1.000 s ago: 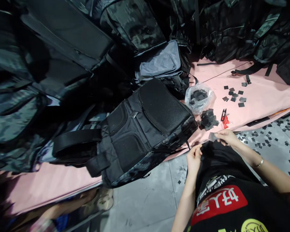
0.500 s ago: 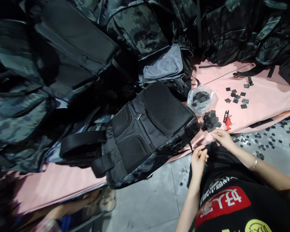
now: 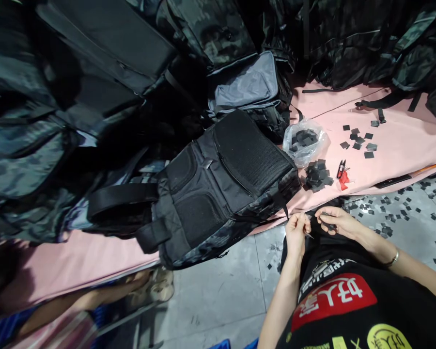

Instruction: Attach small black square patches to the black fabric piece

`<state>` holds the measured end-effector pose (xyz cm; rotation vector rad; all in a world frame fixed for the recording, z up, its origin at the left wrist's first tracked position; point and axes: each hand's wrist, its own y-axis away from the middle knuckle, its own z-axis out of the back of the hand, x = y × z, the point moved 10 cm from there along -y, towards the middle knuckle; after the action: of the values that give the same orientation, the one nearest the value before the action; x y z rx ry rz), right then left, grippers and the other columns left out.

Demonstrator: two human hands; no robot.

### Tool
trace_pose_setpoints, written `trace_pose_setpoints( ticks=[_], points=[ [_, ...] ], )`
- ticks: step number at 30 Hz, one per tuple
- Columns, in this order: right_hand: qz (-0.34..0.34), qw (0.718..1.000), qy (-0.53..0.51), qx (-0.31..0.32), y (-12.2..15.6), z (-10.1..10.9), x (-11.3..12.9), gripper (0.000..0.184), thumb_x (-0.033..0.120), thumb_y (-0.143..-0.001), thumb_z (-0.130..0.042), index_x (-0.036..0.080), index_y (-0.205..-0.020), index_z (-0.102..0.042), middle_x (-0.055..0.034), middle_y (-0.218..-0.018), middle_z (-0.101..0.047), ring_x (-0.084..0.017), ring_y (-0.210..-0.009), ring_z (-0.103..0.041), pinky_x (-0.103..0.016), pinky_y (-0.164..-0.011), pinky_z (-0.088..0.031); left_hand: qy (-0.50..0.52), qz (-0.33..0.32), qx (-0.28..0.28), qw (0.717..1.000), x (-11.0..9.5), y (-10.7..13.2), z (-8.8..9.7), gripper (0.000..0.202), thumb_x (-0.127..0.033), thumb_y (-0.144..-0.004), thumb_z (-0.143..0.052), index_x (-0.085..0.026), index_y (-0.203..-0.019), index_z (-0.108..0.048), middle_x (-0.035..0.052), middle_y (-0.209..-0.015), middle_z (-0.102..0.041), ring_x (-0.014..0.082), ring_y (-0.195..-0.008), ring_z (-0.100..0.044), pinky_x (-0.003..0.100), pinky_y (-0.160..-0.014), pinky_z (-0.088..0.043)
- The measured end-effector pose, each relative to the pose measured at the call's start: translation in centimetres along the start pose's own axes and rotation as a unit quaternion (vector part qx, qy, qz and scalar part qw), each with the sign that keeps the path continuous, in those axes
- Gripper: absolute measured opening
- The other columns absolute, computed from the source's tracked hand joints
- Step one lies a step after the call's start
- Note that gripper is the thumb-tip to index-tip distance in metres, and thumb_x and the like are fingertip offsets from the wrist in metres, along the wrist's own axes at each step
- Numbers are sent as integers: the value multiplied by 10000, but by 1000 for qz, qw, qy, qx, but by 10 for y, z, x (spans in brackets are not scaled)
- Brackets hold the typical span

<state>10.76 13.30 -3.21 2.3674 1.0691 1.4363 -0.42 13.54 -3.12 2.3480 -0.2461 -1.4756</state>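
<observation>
My left hand is closed in a pinch above my lap, with a thin pale sliver showing at the fingertips, too small to name. Close beside it, my right hand has its fingers curled round a small dark square piece. A black backpack lies back panel up to the left of my hands, its straps pointing left. Just beyond my hands is a pile of black squares on the pink surface. Behind it stands a clear plastic bag with more squares inside.
Small black thread snips lie by a red scrap. Loose squares are scattered on the pink cloth and over the grey floor. Camouflage backpacks crowd the back. Another person's arm shows at lower left.
My right hand has drawn back from near the pile toward my lap, and a dark square now shows in its fingers. My left hand has shifted only slightly. The view has tilted a little.
</observation>
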Motion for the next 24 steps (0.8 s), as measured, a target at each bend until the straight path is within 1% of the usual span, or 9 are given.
trace_pose_setpoints(
  ticks=[4, 7, 9, 11, 14, 17, 20, 22, 24],
  points=[
    [-1, 999, 33, -34, -6, 6, -5, 373, 413, -640, -709, 157, -881, -583, 12, -687, -538, -49, -464, -463, -143, -343, -214, -6, -14, -6, 1000, -5, 2, 3, 265, -354, -723, -635, -141, -641, -499, -44, -529, -471, 39, -442, -376, 186, -458, -289],
    [6, 996, 65, -53, -8, 12, -4, 389, 456, -656, -679, 161, -883, -566, 29, -639, -533, -34, -386, -414, -140, -313, -158, -15, -12, -26, 999, -4, 1, 8, 257, -353, -700, -658, -139, -653, -523, -39, -548, -506, 36, -446, -398, 181, -462, -309],
    [24, 991, 105, -85, -7, 19, 2, 365, 483, -670, -656, 155, -791, -549, 26, -611, -546, -32, -350, -400, -142, -300, -142, -5, 4, -33, 999, 0, 1, 10, 249, -342, -669, -687, -139, -673, -543, -34, -575, -534, 36, -462, -429, 175, -471, -330],
    [48, 983, 139, -114, -6, 25, 11, 374, 502, -676, -641, 150, -680, -516, 23, -559, -547, -30, -320, -384, -149, -295, -148, 11, 30, -27, 999, 4, 1, 11, 245, -325, -642, -711, -138, -688, -560, -24, -604, -562, 44, -498, -476, 173, -496, -366],
    [66, 976, 158, -137, -14, 33, 20, 395, 521, -666, -636, 154, -617, -499, 40, -464, -504, -30, -284, -340, -160, -292, -165, 27, 67, -23, 997, 9, 2, 12, 244, -291, -608, -739, -126, -664, -568, -4, -627, -595, 55, -540, -523, 178, -534, -411],
    [80, 959, 182, -204, -35, 56, 33, 389, 528, -674, -614, 159, -609, -509, 44, -449, -490, -34, -282, -320, -168, -294, -173, 52, 76, -34, 995, 11, 3, 17, 246, -250, -567, -765, -121, -622, -563, -7, -611, -595, 52, -529, -524, 172, -523, -410],
    [105, 935, 199, -273, -62, 85, 55, 353, 497, -721, -574, 157, -629, -539, 39, -454, -484, -48, -313, -352, -176, -318, -234, 67, 68, -40, 995, 10, 6, 26, 240, -227, -549, -772, -121, -603, -564, -21, -576, -568, 48, -509, -506, 164, -491, -382],
    [108, 931, 198, -287, -79, 98, 66, 316, 470, -731, -577, 154, -717, -580, 32, -471, -506, -64, -337, -389, -183, -339, -271, 70, 60, -49, 995, 10, 8, 36, 229, -227, -554, -769, -121, -606, -572, -29, -561, -548, 43, -500, -490, 163, -481, -369],
    [105, 932, 193, -289, -90, 107, 73, 328, 463, -737, -578, 148, -827, -603, 21, -497, -533, -76, -352, -414, -190, -353, -289, 76, 51, -68, 993, 10, 11, 50, 215, -228, -560, -766, -124, -642, -596, -32, -566, -540, 38, -500, -478, 162, -483, -364]
  ],
)
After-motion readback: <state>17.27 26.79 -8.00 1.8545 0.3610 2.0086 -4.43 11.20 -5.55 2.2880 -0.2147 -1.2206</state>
